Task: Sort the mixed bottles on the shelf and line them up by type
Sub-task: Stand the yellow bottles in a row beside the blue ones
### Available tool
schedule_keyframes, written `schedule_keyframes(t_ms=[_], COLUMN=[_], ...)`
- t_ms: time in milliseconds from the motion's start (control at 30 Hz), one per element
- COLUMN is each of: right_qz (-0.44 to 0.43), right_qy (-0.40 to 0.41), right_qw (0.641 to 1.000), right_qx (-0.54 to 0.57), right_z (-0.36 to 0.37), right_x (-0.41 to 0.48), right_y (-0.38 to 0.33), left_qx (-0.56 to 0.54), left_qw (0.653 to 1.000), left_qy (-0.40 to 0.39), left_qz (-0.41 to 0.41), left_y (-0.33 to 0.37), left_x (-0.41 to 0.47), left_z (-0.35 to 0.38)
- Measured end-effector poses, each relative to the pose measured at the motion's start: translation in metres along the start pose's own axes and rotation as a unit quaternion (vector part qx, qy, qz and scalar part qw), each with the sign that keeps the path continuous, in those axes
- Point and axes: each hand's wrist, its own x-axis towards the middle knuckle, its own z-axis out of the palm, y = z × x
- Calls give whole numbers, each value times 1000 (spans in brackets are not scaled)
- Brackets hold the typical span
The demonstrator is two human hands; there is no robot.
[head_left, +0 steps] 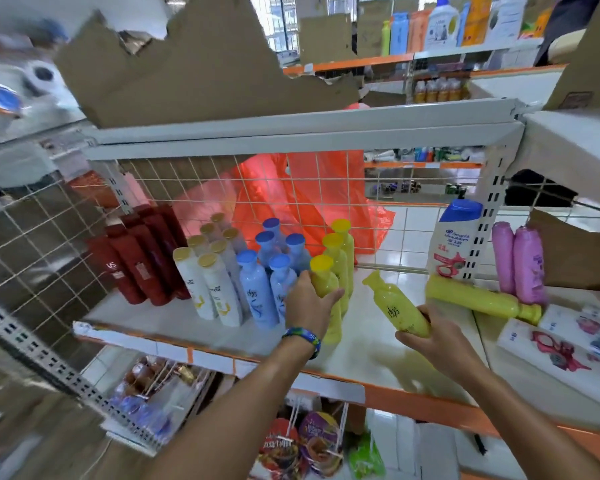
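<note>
1. Head view: my left hand [308, 304] wraps the front yellow bottle [323, 280], standing in its row; my right hand [432, 337] grips a tilted bottle [395, 304] by its base, over the shelf [364, 355].
2. Smooth stiff plastic, likely light and slippery; I'd hold mid-body.

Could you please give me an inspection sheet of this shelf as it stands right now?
Surface: white shelf board, partly bare in front of the hands.
Job's things: red bottles, white gold-capped bottles, blue bottles and yellow bottles stand in grouped rows; one loose yellow bottle lies on its side; a Head & Shoulders bottle and pink bottles stand at the right.
Clutter: white printed packs lie flat at the right.
Hands: left hand grips the front yellow bottle of the row; right hand holds a tilted yellow bottle by its base.
Cables: nothing seen.
Surroundings: orange plastic bag behind the wire mesh; torn cardboard on the shelf above.
</note>
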Motion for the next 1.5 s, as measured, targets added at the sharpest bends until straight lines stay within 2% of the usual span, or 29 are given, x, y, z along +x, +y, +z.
schedule_keyframes(t_ms=[167,367,700,1000,1333,1400,1500], right_qz=[-11,-2,8,29,43,44,38], right_qy=[-4,-4,0,-6,-59,-53,-23], right_qw=[1000,1000,999,988,955,951,956], right_qx=[4,12,50,151,286,301,291], right_z=[6,6,8,8,3,3,3], right_x=[2,3,1,-1,-7,-6,-3], right_y=[-7,-8,-13,-15,-20,-20,-17], left_qx=[25,2,-30,-17,-42,-55,-29], left_qw=[999,999,999,999,999,998,996], left_qy=[-19,-36,-5,15,3,17,76], left_qz=[7,14,12,27,24,13,32], left_y=[-5,-10,-15,-20,-23,-25,-25], left_x=[2,4,0,-4,-14,-22,-40], left_z=[2,-1,5,10,9,8,5])
